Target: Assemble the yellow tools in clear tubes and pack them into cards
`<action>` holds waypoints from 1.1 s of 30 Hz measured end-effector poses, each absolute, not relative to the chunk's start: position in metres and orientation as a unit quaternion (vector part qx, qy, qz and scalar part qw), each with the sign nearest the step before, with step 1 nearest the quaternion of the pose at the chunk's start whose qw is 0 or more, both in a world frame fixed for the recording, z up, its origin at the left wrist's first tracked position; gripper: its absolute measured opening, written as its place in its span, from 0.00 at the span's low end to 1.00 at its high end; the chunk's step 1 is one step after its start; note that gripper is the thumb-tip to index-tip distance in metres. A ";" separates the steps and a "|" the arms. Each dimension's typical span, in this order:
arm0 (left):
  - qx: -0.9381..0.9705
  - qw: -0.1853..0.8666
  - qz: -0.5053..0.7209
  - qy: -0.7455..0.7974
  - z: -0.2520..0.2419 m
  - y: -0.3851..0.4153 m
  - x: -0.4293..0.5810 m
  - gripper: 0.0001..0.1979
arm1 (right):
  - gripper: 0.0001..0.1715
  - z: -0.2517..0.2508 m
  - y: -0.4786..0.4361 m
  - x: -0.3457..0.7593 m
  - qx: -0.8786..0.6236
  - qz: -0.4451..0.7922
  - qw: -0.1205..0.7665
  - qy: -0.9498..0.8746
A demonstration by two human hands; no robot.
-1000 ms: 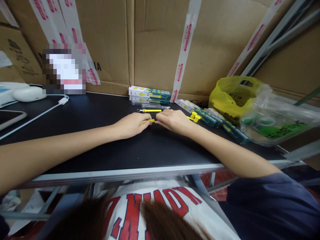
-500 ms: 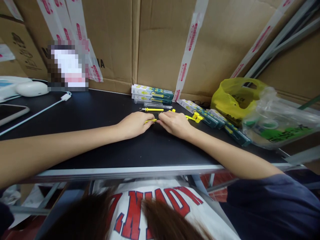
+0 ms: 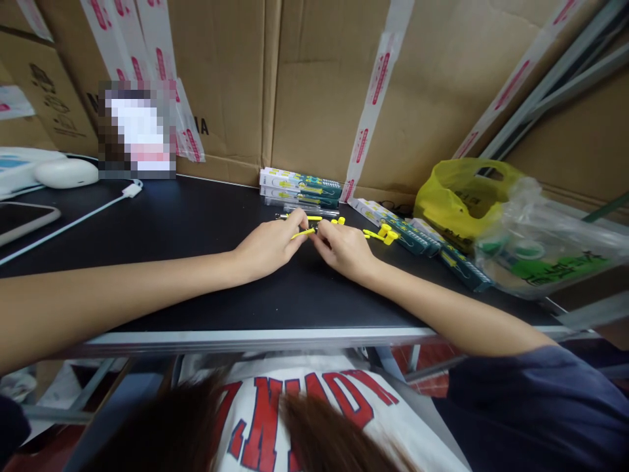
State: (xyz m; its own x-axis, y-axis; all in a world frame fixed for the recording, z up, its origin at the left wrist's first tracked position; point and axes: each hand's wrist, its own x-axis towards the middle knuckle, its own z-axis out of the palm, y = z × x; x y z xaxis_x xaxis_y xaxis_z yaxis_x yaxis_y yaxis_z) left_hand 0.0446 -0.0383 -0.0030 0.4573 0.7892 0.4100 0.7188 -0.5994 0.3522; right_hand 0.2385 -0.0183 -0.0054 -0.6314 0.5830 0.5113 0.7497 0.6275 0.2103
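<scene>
Head view: hands (image 3: pixel 268 249) close together, yellow stick (image 3: pixel 303 233) in the left.

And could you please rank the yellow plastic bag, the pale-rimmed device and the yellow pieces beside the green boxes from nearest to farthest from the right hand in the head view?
From the right hand:
1. Yellow pieces: just to its right.
2. Yellow plastic bag: farther right, toward the back.
3. Pale-rimmed device: at the far left.

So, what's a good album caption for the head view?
Left hand holding a yellow rod, right hand close by, over a black table, boxes behind.
</scene>
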 end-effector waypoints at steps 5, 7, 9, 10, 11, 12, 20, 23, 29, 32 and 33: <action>0.851 0.098 0.302 0.417 -0.007 -0.035 0.044 0.05 | 0.15 -0.004 -0.016 0.239 -0.380 -0.112 0.255 -0.882; 0.852 0.113 0.318 0.399 -0.008 -0.033 0.043 0.04 | 0.16 -0.003 -0.013 0.240 -0.374 -0.051 0.289 -0.880; 0.856 0.127 0.324 0.382 -0.007 -0.031 0.042 0.03 | 0.17 -0.002 -0.009 0.242 -0.355 0.015 0.319 -0.879; 0.860 0.134 0.323 0.372 -0.006 -0.030 0.041 0.04 | 0.18 0.000 -0.007 0.243 -0.341 0.047 0.329 -0.880; 0.864 0.143 0.321 0.361 -0.005 -0.030 0.041 0.04 | 0.18 0.001 -0.005 0.244 -0.325 0.074 0.335 -0.881; 0.869 0.155 0.317 0.346 -0.004 -0.030 0.040 0.04 | 0.19 0.003 -0.004 0.245 -0.305 0.093 0.340 -0.885; 0.864 0.274 0.307 0.291 0.001 -0.032 0.040 0.05 | 0.26 0.018 -0.002 0.247 -0.193 0.077 0.279 -0.937; 0.839 0.309 0.327 0.305 0.005 -0.029 0.039 0.05 | 0.26 0.019 0.001 0.250 -0.219 0.116 0.266 -0.932; 0.699 0.435 0.414 0.388 0.017 -0.012 0.032 0.10 | 0.27 0.013 0.008 0.252 -0.299 0.195 0.296 -0.886; 0.612 0.493 0.473 0.399 0.022 -0.003 0.027 0.13 | 0.28 0.012 0.009 0.251 -0.328 0.182 0.318 -0.871; 0.590 0.508 0.486 0.396 0.023 -0.002 0.025 0.13 | 0.28 0.012 0.009 0.251 -0.338 0.183 0.320 -0.866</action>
State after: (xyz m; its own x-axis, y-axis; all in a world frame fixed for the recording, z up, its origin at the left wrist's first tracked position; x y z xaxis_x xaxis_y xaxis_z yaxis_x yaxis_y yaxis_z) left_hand 0.0252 -0.0017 0.0227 0.2124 0.9621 0.1711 -0.0268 -0.1693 0.9852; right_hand 0.2513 0.0093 0.0119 -0.5658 0.7033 0.4304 0.4684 0.7038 -0.5342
